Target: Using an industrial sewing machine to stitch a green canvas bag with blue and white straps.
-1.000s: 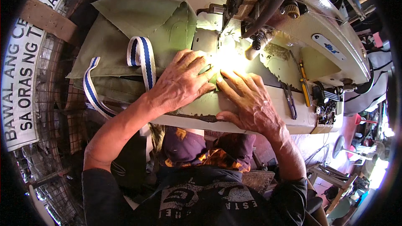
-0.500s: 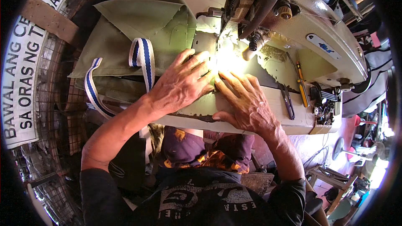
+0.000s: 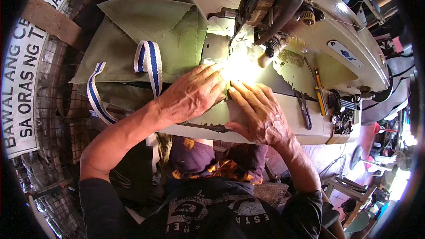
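My left hand (image 3: 192,93) lies palm down beside the sewing machine's (image 3: 354,66) glaring work light, fingers extended and close together, their tips lost in glare. My right hand (image 3: 256,110) rests opposite, fingers spread and tips near a narrow green piece (image 3: 229,95) under the glare; whether either pinches it is unclear. A large folded olive fabric (image 3: 146,31) lies left of my left hand, with white-and-blue webbing (image 3: 154,73) looping across it. Right of my right hand lie a yellow-handled screwdriver (image 3: 320,99) and dark snips (image 3: 305,113).
Wire mesh with white signs (image 3: 22,84) and a wooden board (image 3: 53,20) borders the left. The machine table (image 3: 199,130) has a worn front edge above my knees (image 3: 190,155). A bobbin winder (image 3: 343,119) sits at its right; stands and clutter (image 3: 358,194) are beyond.
My left fingers have lowered toward me and lie flatter, and my left elbow has moved slightly outward. My right hand has shifted very slightly toward me; the fabric and tools look nearly unchanged.
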A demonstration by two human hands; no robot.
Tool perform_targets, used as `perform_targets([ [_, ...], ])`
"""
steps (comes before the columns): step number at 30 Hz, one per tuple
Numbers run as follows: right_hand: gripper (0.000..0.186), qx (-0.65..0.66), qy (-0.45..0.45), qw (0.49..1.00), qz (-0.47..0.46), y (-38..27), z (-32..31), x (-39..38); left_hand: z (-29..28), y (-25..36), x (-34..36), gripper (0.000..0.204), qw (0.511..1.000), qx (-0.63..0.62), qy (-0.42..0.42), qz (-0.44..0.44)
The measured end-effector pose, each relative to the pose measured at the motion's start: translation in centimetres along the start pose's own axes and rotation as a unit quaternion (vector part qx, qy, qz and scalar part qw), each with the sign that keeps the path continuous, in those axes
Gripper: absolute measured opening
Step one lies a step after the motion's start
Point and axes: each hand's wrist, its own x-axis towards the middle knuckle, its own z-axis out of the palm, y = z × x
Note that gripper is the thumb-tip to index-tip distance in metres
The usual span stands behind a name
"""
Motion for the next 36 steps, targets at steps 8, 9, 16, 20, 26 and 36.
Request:
perform_targets([
  [8, 0.073, 0.026, 0.011, 1.0, -0.003, 0.2, 0.2, 0.0, 0.2, -0.1, -0.2, 0.041, 1.0, -0.003, -0.008, -0.007],
  [9, 0.073, 0.028, -0.002, 1.0, -0.003, 0.3, 0.1, 0.1, 0.2, -0.1, -0.2, 0.041, 1.0, -0.007, 0.001, -0.001],
  [16, 0.065, 0.035, -0.043, 0.997, -0.051, 2.0, -0.6, 2.1, -0.2, 0.0, -0.1, 0.042, 1.0, 0.008, -0.022, 0.004],
  [20, 0.062, 0.067, -0.02, 0.995, -0.069, 2.1, -0.9, 2.4, -0.4, -0.1, 0.2, 0.042, 1.0, 0.005, -0.008, 0.002],
  [26, 0.03, 0.093, 0.016, 0.995, -0.025, 2.5, 0.1, 3.1, -0.7, -0.4, 0.6, 0.037, 0.998, -0.067, 0.004, -0.021],
  [36, 0.032, 0.049, 0.104, 0.993, -0.02, 3.5, 3.1, 3.2, -0.4, -0.3, 0.7, 0.03, 1.0, -0.022, 0.007, -0.02],
])
